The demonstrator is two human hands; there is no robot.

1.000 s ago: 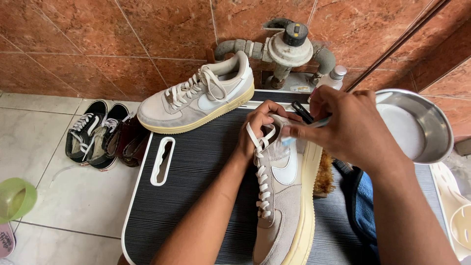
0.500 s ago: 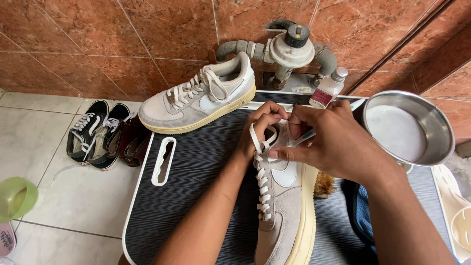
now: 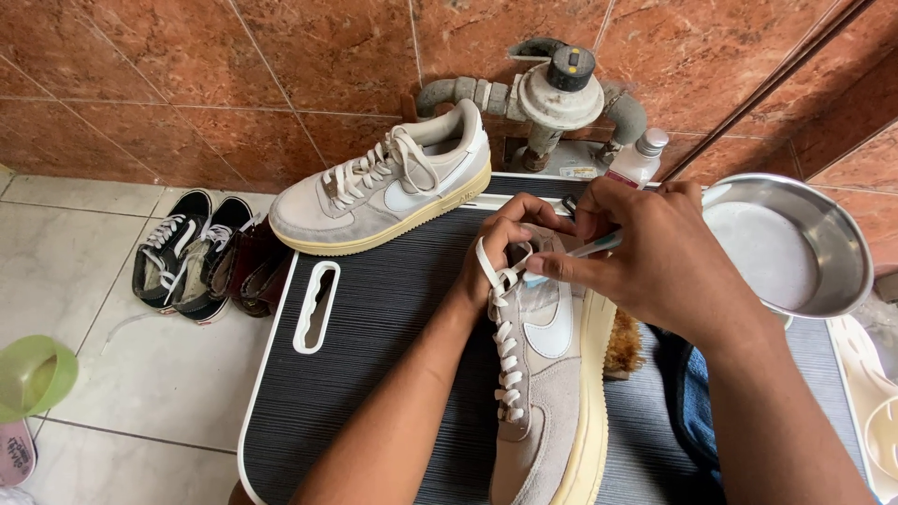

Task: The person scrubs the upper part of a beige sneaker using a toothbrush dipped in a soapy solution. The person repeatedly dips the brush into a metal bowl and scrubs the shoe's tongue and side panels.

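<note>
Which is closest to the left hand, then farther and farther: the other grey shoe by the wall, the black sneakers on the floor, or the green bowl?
From the left hand:
1. Grey shoe, just up-left on the mat.
2. Black sneakers, left on the floor.
3. Green bowl, far left edge.

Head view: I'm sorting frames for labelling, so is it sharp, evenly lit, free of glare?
Head view: sharp across the grey suede sneaker and both hands, left hand and right hand; soft even daylight, faint shadows; mild sheen on the round steel basin; slight wide-angle bending at the edges.
</note>
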